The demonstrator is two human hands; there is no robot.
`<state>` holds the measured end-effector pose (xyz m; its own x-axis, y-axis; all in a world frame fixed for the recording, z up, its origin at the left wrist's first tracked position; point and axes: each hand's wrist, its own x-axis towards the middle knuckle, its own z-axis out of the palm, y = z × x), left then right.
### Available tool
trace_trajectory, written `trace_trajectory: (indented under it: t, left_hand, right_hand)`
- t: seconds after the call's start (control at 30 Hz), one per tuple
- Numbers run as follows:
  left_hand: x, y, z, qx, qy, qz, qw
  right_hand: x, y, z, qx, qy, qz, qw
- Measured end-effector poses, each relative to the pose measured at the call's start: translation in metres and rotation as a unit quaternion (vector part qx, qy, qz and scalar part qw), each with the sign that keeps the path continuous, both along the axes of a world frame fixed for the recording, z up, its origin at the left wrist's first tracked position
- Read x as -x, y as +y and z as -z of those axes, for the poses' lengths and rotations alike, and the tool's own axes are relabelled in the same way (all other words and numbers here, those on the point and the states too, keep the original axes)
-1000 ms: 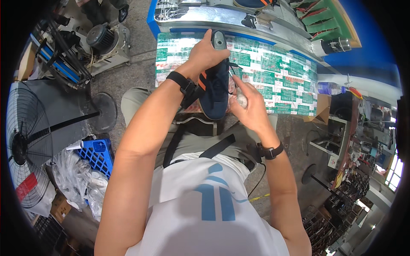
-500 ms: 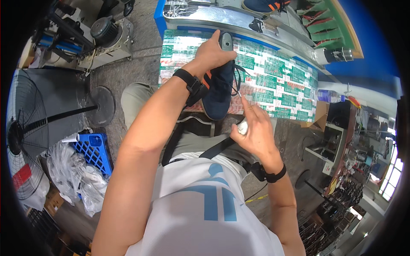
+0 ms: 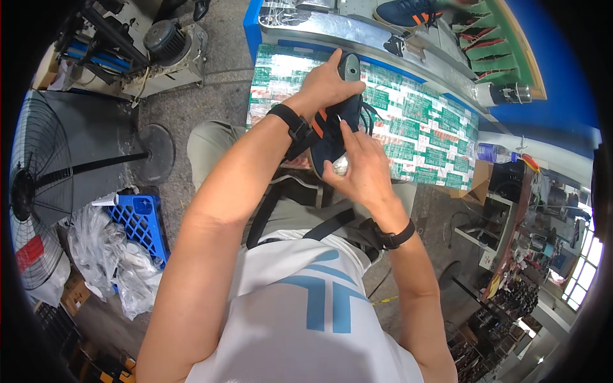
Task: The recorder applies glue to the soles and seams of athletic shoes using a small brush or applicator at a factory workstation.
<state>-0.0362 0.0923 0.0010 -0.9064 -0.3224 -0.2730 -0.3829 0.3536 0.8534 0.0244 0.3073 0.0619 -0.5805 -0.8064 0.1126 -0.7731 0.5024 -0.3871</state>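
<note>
At the taped tabletop's [image 3: 440,137] near edge, the right hand [image 3: 367,167] curls round a pale-handled tool [image 3: 342,166], forefinger extended over the navy shoe [image 3: 330,142]. The shoe, on the tabletop's left half, points toe toward the wearer, long axis near-to-far, heel leaning right. Probably light, soft-sided; best gripped at the heel, near the tabletop's far edge, where the left hand's [image 3: 324,87] parted thumb and forefinger clasp it.

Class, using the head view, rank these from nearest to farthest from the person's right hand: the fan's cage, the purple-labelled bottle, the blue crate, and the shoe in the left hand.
1. Dark blue shoe: partly covered by the right hand.
2. Purple-labelled bottle: off to the right.
3. Blue crate: well to the left.
4. Fan's cage: far left.
</note>
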Motion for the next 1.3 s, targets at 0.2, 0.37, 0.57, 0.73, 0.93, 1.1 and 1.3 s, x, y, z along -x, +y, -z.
trace_trajectory:
  t: [0.2,0.37,0.57,0.73,0.93,1.1,1.3]
  left_hand:
    - [0.004,0.011,0.000,0.049,0.000,-0.021,0.999]
    - [0.008,0.003,0.002,0.049,0.031,-0.033,0.998]
    - [0.003,0.006,-0.002,0.032,0.012,-0.010,0.999]
    - [-0.009,0.016,0.012,0.039,0.041,-0.045,0.997]
    - [-0.041,-0.049,0.047,0.139,0.136,-0.020,0.981]
    - [-0.063,-0.072,0.091,0.382,0.117,-0.028,0.916]
    - [-0.067,-0.059,0.089,0.377,0.101,-0.017,0.921]
  right_hand:
    - [0.010,0.017,-0.016,0.046,-0.207,0.072,0.975]
    - [-0.010,-0.019,-0.002,0.065,-0.221,0.025,0.973]
    - [-0.016,0.034,-0.008,0.069,-0.202,0.025,0.977]
    - [0.032,0.066,0.037,-0.011,-0.024,0.196,0.980]
    - [0.063,0.062,0.072,-0.008,0.042,0.154,0.987]
    - [0.018,-0.034,0.080,0.145,-0.236,0.252,0.927]
    - [0.034,-0.021,0.106,0.293,-0.350,0.286,0.843]
